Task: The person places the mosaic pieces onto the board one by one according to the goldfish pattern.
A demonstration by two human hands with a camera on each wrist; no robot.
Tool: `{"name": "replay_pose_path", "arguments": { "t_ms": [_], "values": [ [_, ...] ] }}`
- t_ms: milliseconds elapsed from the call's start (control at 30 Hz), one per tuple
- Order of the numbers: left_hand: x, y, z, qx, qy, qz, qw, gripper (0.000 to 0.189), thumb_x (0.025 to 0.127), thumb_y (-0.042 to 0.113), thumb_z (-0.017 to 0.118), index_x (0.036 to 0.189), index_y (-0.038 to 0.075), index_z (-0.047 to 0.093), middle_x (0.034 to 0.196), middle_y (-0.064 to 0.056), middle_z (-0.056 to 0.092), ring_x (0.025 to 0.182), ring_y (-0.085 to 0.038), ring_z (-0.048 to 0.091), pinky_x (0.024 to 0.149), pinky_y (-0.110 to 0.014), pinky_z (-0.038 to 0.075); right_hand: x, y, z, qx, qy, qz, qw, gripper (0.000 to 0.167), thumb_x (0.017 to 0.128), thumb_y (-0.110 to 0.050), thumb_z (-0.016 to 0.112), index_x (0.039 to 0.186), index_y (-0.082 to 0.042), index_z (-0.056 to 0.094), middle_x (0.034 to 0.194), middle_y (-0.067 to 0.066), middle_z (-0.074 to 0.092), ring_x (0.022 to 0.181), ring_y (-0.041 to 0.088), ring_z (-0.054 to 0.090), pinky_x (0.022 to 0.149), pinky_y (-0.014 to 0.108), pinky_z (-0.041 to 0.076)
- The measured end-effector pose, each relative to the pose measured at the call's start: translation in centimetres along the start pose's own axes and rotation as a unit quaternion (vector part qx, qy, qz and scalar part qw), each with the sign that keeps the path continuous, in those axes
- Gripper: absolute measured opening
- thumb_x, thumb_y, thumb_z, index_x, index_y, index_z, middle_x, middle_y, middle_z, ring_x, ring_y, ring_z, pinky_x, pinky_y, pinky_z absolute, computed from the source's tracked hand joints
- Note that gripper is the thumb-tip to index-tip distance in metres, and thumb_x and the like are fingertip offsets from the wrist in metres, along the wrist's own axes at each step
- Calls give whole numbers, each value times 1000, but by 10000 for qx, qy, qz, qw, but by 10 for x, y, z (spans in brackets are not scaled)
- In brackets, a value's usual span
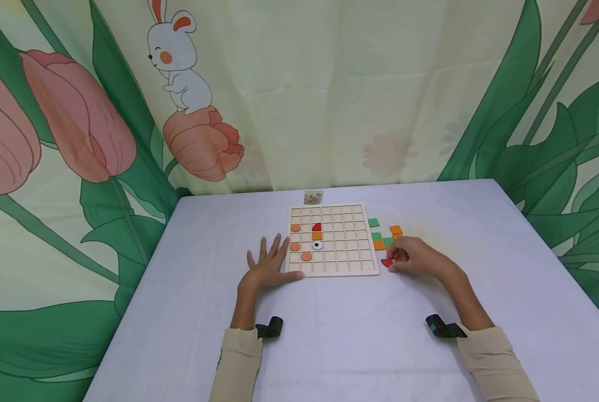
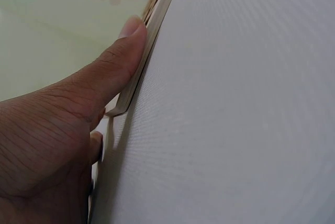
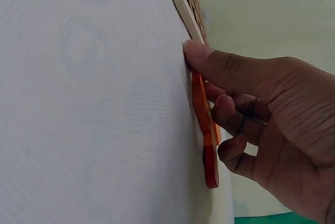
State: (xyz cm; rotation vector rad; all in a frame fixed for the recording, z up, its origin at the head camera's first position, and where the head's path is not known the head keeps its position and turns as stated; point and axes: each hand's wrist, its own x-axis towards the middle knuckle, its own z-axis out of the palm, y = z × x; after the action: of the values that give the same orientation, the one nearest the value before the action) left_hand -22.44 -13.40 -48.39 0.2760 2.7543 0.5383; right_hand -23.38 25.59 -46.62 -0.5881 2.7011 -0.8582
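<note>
A wooden grid board [image 1: 339, 268] lies on the white-covered table with several pieces in its cells: orange discs [image 1: 306, 256], a red piece [image 1: 316, 226], an orange square [image 1: 317, 236] and a white eye-like disc [image 1: 317, 245]. My left hand [image 1: 265, 272] is spread flat at the board's lower left corner; its thumb [image 2: 118, 59] rests on the front edge. Right of the board, my right hand [image 1: 417, 257] pinches a red rounded piece [image 1: 387, 263] between thumb and index finger, low at the tabletop. The other right fingers curl in above orange pieces [image 3: 200, 101].
Green tiles [image 1: 374, 222] and orange tiles [image 1: 396, 229] lie loose right of the board, partly behind my right hand. A small patterned card [image 1: 312, 197] sits beyond the board's far edge. A printed curtain [image 1: 329, 111] hangs behind the table.
</note>
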Motion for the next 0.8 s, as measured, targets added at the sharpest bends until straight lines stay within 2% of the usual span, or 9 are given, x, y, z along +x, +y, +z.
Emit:
{"name": "replay_pose_path", "arguments": {
  "t_ms": [400,800],
  "values": [
    [0,-3,3,-94,31,64,9999,107,79,72,61,159,23,9,165,-4,-2,147,-34,-18,107,-67,-13,1,2,5,-59,236,-24,9997,26,79,-16,82,95,-4,65,80,1,58,73,16,51,62,23,46],
    [1,-1,2,7,22,-3,10000,106,79,72,62,159,26,9,165,-2,-3,147,-35,-18,107,-69,-10,4,0,2,124,209,-123,9996,24,81,-13,81,95,-2,65,79,1,58,73,17,52,63,24,49]
  ]
}}
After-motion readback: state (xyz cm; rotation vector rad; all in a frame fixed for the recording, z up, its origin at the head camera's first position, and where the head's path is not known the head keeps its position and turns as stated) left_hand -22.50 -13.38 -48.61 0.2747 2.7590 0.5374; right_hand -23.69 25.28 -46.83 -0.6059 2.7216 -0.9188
